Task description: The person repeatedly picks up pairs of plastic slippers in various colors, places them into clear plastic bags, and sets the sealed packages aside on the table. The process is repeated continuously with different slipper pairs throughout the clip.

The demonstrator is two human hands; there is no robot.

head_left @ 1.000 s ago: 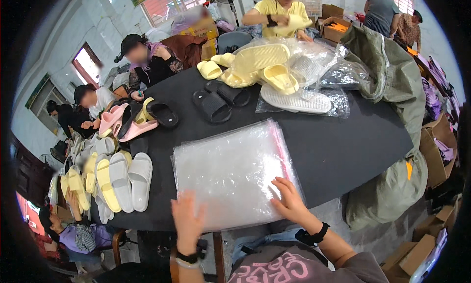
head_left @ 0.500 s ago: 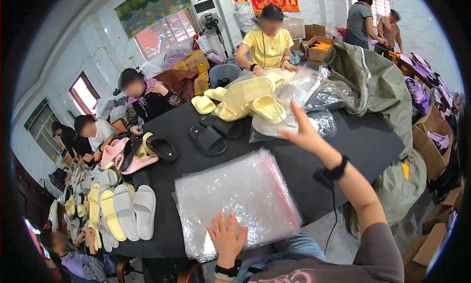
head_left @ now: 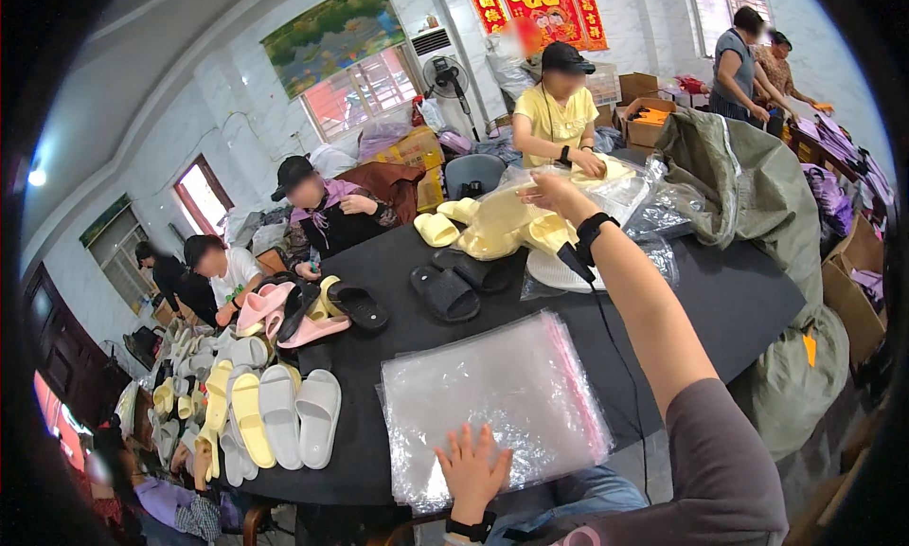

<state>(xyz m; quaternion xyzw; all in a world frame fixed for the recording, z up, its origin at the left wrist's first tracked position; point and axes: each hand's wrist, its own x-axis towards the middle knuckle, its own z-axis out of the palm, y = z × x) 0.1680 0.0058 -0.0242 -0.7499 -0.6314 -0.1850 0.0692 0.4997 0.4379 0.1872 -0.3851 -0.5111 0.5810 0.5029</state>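
My left hand [head_left: 473,465] lies flat, fingers spread, on a stack of clear plastic bags [head_left: 492,380] with a pink strip along its right edge. Stretched across the table, my right hand [head_left: 559,196] has its fingers apart above a plastic-wrapped pair of yellow slippers [head_left: 500,216]; whether the fingertips touch the wrap I cannot tell. Near my right wrist are a loose-looking yellow slipper [head_left: 549,235] and a bagged white slipper [head_left: 563,273]. Left of these lie black slippers [head_left: 445,293] and a small yellow slipper [head_left: 436,230].
Grey slippers [head_left: 319,418] and yellow ones line the left edge of the black table [head_left: 701,328], beside a pink, black and yellow pile [head_left: 294,309]. Across from me, a person in yellow [head_left: 554,120] handles a slipper. A large green sack [head_left: 748,186] slumps at the right. A cord hangs from my right wrist.
My right hand has moved away from me and left, over the wrapped yellow slippers. My left hand stays on the bags. The view has shifted, and the person opposite has a slipper in hand.
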